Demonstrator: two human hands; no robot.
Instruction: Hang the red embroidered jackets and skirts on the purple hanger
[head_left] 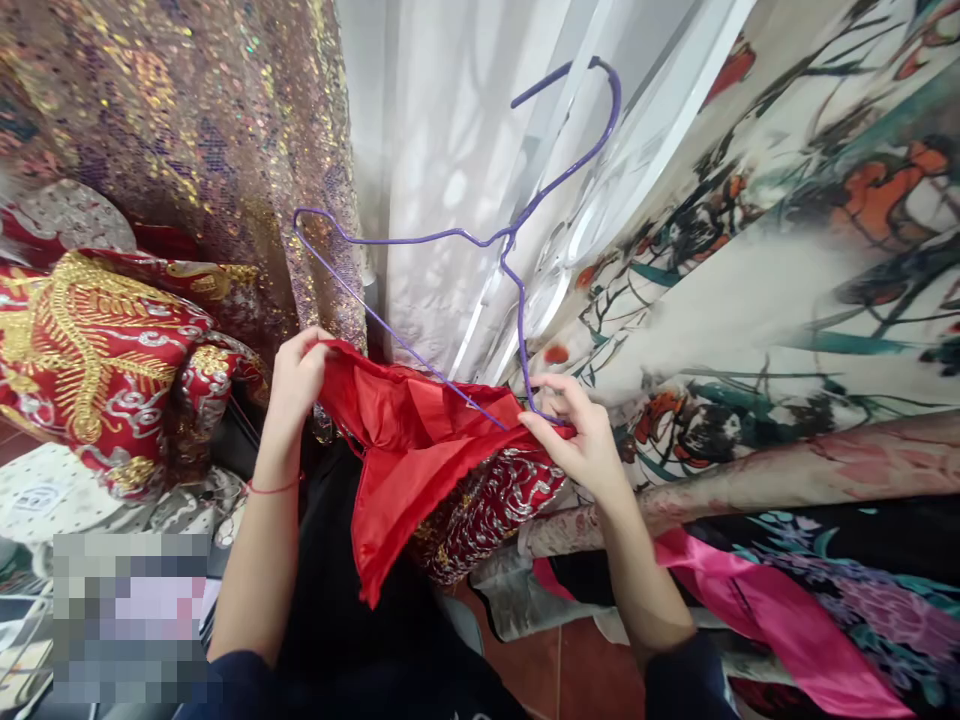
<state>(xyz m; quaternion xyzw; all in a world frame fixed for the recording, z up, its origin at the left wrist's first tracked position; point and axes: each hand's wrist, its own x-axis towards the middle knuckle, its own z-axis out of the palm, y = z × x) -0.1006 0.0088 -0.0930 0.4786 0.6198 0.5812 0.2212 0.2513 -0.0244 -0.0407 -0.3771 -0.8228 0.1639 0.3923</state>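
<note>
Left hand (pixel 298 375): forearm rising from lower frame, wrist bent slightly inward, a thin red thread bracelet (pixel 271 489) round the wrist. Its grip is closed on the upper left corner of the red garment (pixel 405 450), thumb and fingers pinching the edge and lifting it.

Right hand (pixel 581 440): forearm coming up from lower right, dark sleeve at the cuff. Grip closed in a pinch on the garment's right edge together with the lower right end of the purple wire hanger (pixel 450 236); fingertips curl over the wire where it meets the cloth.

Red garment: one, held stretched between both hands at about mid-frame, plain red lining showing, a patterned red-and-silver part hanging beneath, loose point drooping downward.

Hanger: one, purple, tilted, hook up at the top against a white sheer curtain (pixel 442 170); its bottom bar runs diagonally down into the red cloth.

Around: one gold sequinned fabric (pixel 217 130) hanging upper left; one red and gold embroidered garment (pixel 97 350) heaped at left; one floral printed cloth (pixel 787 260) on the right; one pink strip of fabric (pixel 765 610) at lower right. Reddish tiled floor (pixel 577 660) visible between the forearms.
</note>
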